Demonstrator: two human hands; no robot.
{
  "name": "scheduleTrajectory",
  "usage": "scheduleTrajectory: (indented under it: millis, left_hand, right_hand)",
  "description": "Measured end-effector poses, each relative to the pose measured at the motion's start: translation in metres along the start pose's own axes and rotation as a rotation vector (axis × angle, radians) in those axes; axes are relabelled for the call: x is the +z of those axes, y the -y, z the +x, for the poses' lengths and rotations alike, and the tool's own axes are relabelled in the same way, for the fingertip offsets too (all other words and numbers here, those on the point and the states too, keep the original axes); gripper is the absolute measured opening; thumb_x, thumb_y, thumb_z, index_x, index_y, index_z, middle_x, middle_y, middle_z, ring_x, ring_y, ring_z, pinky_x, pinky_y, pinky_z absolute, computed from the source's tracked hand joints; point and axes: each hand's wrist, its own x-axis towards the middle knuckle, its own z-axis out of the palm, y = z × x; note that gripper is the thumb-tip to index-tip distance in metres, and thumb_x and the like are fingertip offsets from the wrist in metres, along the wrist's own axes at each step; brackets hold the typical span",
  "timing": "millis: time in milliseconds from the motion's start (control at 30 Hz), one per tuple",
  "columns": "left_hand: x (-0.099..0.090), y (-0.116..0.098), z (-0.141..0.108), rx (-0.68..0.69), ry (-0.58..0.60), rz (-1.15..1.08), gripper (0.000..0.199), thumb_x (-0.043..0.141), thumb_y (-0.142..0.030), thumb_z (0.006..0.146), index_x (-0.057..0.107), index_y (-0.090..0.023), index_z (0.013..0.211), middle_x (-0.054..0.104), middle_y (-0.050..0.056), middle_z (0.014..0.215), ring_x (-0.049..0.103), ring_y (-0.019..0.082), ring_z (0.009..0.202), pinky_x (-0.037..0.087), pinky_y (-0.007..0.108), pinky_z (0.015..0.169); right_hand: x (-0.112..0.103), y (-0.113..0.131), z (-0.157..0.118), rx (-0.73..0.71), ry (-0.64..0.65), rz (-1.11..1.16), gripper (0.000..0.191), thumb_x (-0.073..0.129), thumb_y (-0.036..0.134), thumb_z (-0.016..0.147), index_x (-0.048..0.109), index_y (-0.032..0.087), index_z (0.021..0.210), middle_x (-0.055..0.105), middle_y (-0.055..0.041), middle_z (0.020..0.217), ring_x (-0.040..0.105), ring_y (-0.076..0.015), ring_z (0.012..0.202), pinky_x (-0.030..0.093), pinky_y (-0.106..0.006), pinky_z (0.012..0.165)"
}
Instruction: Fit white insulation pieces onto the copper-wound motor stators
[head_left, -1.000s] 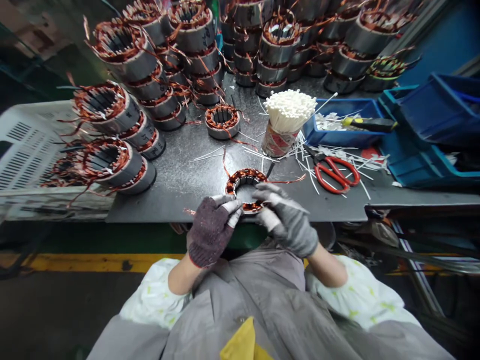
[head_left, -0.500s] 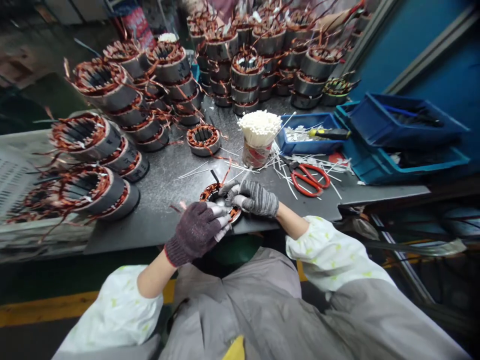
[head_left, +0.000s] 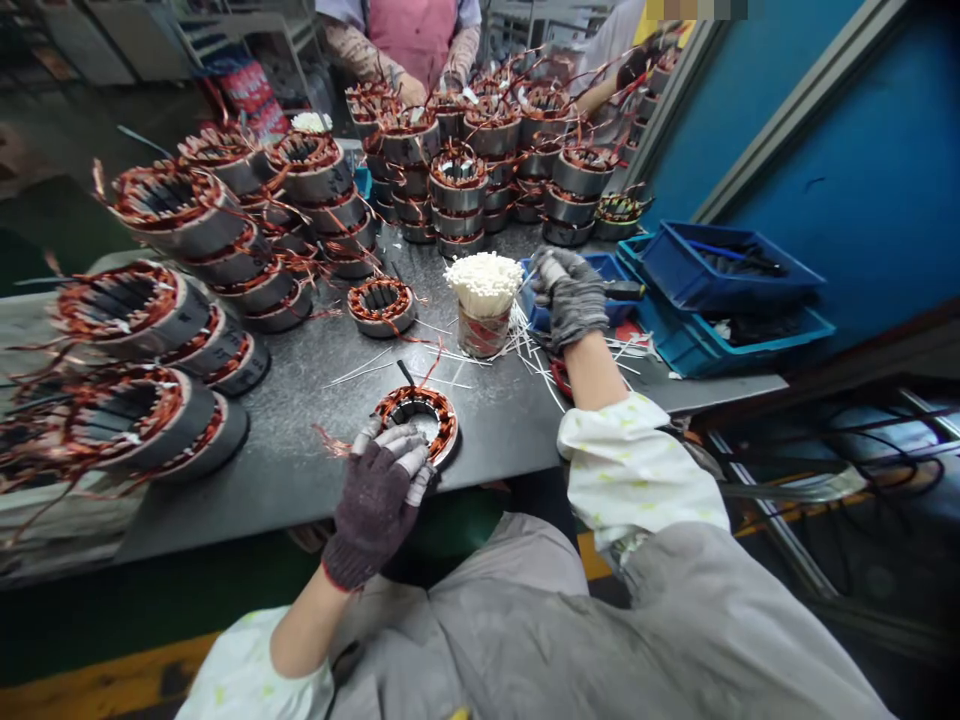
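Note:
A motor stator (head_left: 442,425) with copper windings lies near the table's front edge. My left hand (head_left: 377,505), in a dark purple glove with pale fingertips, holds its near left side, fingers bent over the rim. My right hand (head_left: 571,295), in a grey striped glove, is over the small blue tray (head_left: 615,268), just right of a can (head_left: 482,335) packed with white sticks (head_left: 484,283). Its fingers are curled together; whatever they hold is hidden. Beneath that wrist, red-handled scissors (head_left: 561,378) are mostly covered. Loose white sticks (head_left: 536,355) lie around the can.
Stacked stators (head_left: 217,240) stand at the left, and more stacks (head_left: 457,200) line the back. A single stator (head_left: 381,306) sits mid-table. Blue bins (head_left: 739,265) stand at the right. Across the table is a person in a pink apron (head_left: 411,35); another person's arm (head_left: 600,95) reaches in.
My right hand has left the stator and moved right and away to the blue tray beside the can. My left hand stays at the stator. The view has shifted, showing more of the people opposite.

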Motion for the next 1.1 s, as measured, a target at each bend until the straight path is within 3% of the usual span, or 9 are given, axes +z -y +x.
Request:
scheduleTrajectory:
  millis: [100, 167, 300, 400, 533, 700, 833, 933, 1100]
  left_hand:
    - [-0.001, 0.001, 0.001, -0.026, 0.016, -0.015, 0.026, 0.06, -0.015, 0.095, 0.06, -0.023, 0.12, 0.073, 0.009, 0.123, 0.063, 0.027, 0.129, 0.039, 0.059, 0.119]
    - [-0.001, 0.002, 0.004, -0.064, 0.039, -0.006, 0.027, 0.059, -0.017, 0.096, 0.061, -0.023, 0.123, 0.069, 0.011, 0.133, 0.056, 0.029, 0.138, 0.036, 0.061, 0.121]
    - [-0.001, 0.005, 0.01, -0.107, 0.108, -0.023, 0.027, 0.053, -0.02, 0.099, 0.062, -0.019, 0.125, 0.072, 0.011, 0.126, 0.057, 0.03, 0.137, 0.033, 0.062, 0.121]
    - [-0.003, 0.007, 0.012, -0.139, 0.15, -0.074, 0.026, 0.05, -0.023, 0.101, 0.063, -0.019, 0.123, 0.074, 0.01, 0.119, 0.061, 0.027, 0.13, 0.035, 0.058, 0.12]
    - [-0.003, 0.005, 0.013, -0.21, 0.138, -0.124, 0.02, 0.052, -0.026, 0.1, 0.065, -0.022, 0.115, 0.075, 0.007, 0.115, 0.063, 0.025, 0.127, 0.036, 0.055, 0.12]
    - [0.006, -0.005, 0.014, -0.322, -0.04, -0.169, 0.012, 0.058, -0.025, 0.099, 0.064, -0.022, 0.108, 0.076, 0.006, 0.113, 0.067, 0.023, 0.121, 0.038, 0.053, 0.119]
    - [0.015, -0.013, 0.015, -0.484, -0.157, -0.155, 0.018, 0.061, -0.03, 0.098, 0.065, -0.023, 0.115, 0.076, 0.005, 0.114, 0.069, 0.022, 0.116, 0.045, 0.047, 0.114]
    - [0.016, -0.013, 0.017, -0.399, -0.166, -0.164, 0.013, 0.06, -0.027, 0.099, 0.068, -0.023, 0.109, 0.078, 0.003, 0.108, 0.07, 0.02, 0.111, 0.047, 0.045, 0.111]
    - [0.013, -0.01, 0.018, -0.296, -0.131, -0.143, 0.016, 0.06, -0.021, 0.096, 0.068, -0.023, 0.111, 0.077, 0.004, 0.111, 0.069, 0.021, 0.115, 0.043, 0.047, 0.113]
  right_hand:
    - [-0.004, 0.012, -0.044, -0.059, -0.066, 0.162, 0.034, 0.065, 0.06, 0.089, 0.061, 0.027, 0.097, 0.07, -0.0027, 0.093, 0.065, -0.015, 0.07, 0.057, -0.031, 0.059]
    - [-0.009, 0.017, -0.096, -0.142, 0.033, 0.213, 0.023, 0.068, 0.05, 0.092, 0.062, 0.03, 0.101, 0.071, -0.0016, 0.102, 0.07, -0.0167, 0.079, 0.061, -0.035, 0.071]
    - [-0.02, 0.017, -0.196, -0.329, 0.594, 0.031, 0.013, 0.057, 0.03, 0.1, 0.068, 0.026, 0.095, 0.072, -0.0067, 0.11, 0.072, -0.0203, 0.097, 0.06, -0.038, 0.084]
    - [-0.022, 0.008, -0.237, -0.359, 0.709, 0.011, 0.016, 0.053, 0.02, 0.1, 0.068, 0.024, 0.097, 0.073, -0.007, 0.106, 0.072, -0.018, 0.096, 0.059, -0.034, 0.085]
    - [-0.012, -0.005, -0.245, -0.259, 0.729, 0.037, 0.017, 0.052, 0.017, 0.1, 0.068, 0.022, 0.096, 0.073, -0.0062, 0.101, 0.072, -0.015, 0.091, 0.059, -0.028, 0.081]
    - [0.018, -0.013, -0.224, -0.113, 0.677, 0.192, 0.018, 0.058, 0.031, 0.1, 0.073, 0.023, 0.092, 0.075, -0.0056, 0.104, 0.071, -0.0167, 0.095, 0.059, -0.031, 0.086]
    - [0.037, -0.007, -0.215, 0.302, 0.475, 0.263, 0.026, 0.076, 0.047, 0.086, 0.073, 0.023, 0.094, 0.075, -0.0017, 0.08, 0.07, -0.0166, 0.07, 0.058, -0.03, 0.064]
    - [0.042, 0.001, -0.216, 0.519, 0.419, 0.36, 0.035, 0.084, 0.051, 0.075, 0.068, 0.022, 0.089, 0.066, 0.0039, 0.061, 0.058, -0.0126, 0.049, 0.049, -0.026, 0.047]
    - [0.045, 0.0, -0.215, 0.397, 0.422, 0.212, 0.028, 0.08, 0.047, 0.075, 0.071, 0.022, 0.082, 0.072, -0.0003, 0.069, 0.064, -0.0152, 0.06, 0.056, -0.029, 0.058]
